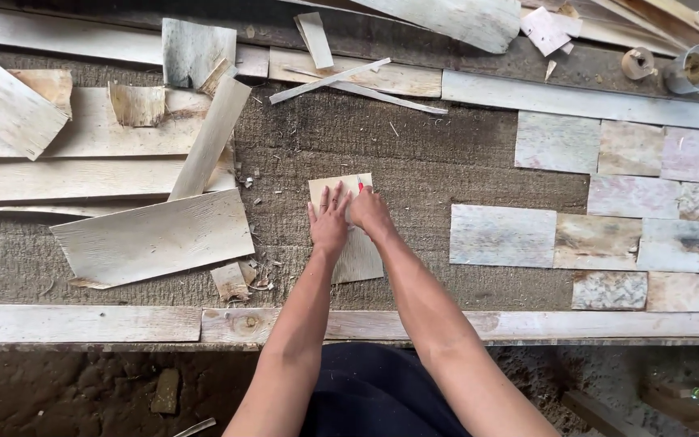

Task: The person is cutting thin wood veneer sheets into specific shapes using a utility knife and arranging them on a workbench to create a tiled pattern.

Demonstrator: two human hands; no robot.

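A small pale sheet of thin wood veneer lies on the dark fibrous work surface, near the middle. My left hand presses flat on it, fingers spread. My right hand sits beside it on the sheet's upper right part, closed around a small red-tipped tool whose point touches the veneer near its top edge. Most of the tool is hidden inside the fist.
Rectangular veneer patches are laid in rows at the right. Loose veneer offcuts and strips are heaped at the left. A wooden rail runs along the near edge. Tape rolls sit top right.
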